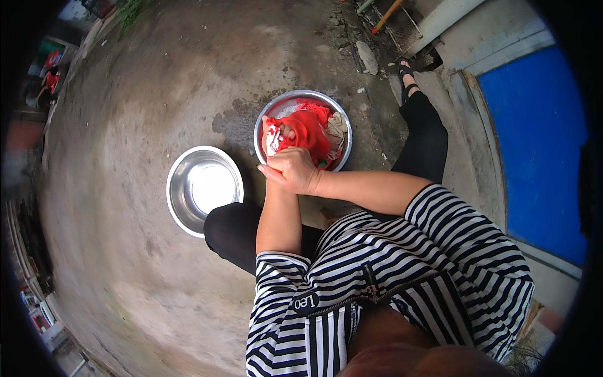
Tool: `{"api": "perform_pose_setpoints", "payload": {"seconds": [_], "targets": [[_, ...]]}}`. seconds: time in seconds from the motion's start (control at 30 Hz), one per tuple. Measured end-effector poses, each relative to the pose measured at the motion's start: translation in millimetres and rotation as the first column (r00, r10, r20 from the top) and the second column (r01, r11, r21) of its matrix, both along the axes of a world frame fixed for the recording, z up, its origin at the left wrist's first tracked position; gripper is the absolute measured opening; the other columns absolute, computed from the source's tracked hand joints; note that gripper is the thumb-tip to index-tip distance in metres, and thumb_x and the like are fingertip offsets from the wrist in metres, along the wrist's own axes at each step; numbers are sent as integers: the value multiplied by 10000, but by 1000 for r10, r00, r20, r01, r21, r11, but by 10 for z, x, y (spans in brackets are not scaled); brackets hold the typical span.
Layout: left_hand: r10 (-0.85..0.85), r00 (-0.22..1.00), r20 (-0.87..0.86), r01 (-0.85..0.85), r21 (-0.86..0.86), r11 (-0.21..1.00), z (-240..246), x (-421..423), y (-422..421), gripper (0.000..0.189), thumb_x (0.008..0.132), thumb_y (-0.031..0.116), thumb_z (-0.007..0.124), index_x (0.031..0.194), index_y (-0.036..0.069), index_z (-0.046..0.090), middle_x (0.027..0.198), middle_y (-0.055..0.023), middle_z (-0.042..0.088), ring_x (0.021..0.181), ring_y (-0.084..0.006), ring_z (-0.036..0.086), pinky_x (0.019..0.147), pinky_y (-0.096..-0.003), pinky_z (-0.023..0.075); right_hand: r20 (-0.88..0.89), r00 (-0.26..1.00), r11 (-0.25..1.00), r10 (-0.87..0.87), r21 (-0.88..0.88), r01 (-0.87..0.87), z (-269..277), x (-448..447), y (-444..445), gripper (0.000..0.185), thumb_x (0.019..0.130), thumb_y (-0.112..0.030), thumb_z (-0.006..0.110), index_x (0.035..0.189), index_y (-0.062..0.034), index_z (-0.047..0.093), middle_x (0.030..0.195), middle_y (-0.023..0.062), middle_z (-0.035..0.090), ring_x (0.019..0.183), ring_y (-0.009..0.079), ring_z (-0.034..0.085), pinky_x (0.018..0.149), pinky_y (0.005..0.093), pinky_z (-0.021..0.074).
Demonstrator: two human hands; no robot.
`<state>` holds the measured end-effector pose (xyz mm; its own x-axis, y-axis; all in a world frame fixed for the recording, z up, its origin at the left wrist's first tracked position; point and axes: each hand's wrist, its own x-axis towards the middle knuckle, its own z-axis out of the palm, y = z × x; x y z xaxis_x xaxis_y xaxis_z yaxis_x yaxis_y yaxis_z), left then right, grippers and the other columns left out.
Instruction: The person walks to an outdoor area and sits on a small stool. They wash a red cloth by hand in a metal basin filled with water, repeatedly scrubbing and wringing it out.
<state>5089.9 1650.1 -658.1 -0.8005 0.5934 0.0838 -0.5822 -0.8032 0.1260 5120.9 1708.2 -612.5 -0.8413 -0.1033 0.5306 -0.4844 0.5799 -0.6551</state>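
Observation:
A round metal basin (349, 141) before me holds wet laundry. Bunched in it is a red garment (308, 129) with a red-and-white patterned part (273, 139). My left hand (285, 131) is inside the basin, its fingertips curled into the red cloth and the rest partly covered. My right hand (294, 169) is closed in a fist at the basin's near rim, crossing over my left wrist. Red cloth comes out at its far side; its fingers are mostly hidden. A beige cloth (336, 129) lies at the basin's right side. Whitish suds (286, 110) show at the far left inside.
A second metal basin (205, 188), with nothing in it, stands left of the first, by my left knee. Wet concrete (235, 125) lies beside the laundry basin. My right foot (408, 77) rests near a stone step. A blue panel (537, 151) is at the right.

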Motion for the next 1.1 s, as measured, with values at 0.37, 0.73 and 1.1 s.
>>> {"api": "perform_pose_setpoints", "payload": {"seconds": [0.37, 0.73, 1.1], "targets": [[-62, 996, -67, 75, 209, 975, -157, -25, 20, 294, 962, 414, 525, 839, 149, 560, 771, -17, 582, 704, -171, 570, 647, -327, 463, -234, 971, 999, -44, -21, 40, 65, 42, -32, 373, 866, -364, 620, 592, -112, 599, 574, 165, 558, 527, 334, 592, 522, 432, 485], [102, 964, 247, 9, -410, 912, 74, -299, -287, 418, 1020, 339, 447, 1207, -19, 553, 1207, -200, 618, 1102, -325, 609, 990, -485, 478, 629, 734, 904, 256, -424, 48, 9, -802, 1092, 474, 946, -537, 537, 847, -81, 622, 815, -2, 609, 751, 96, 513, 693, 267, 433], [367, 917, 155, -249, -495, 832, 136, -490, -657, 332, 1005, 207, 482, 1253, -13, 512, 1257, -178, 592, 1173, -321, 565, 1038, -509, 432, 835, 416, 931, 361, -350, -105, 530, -547, 1531, 392, 904, -193, 682, 1208, 38, 593, 1060, 71, 680, 952, 87, 606, 885, 271, 491]]}}
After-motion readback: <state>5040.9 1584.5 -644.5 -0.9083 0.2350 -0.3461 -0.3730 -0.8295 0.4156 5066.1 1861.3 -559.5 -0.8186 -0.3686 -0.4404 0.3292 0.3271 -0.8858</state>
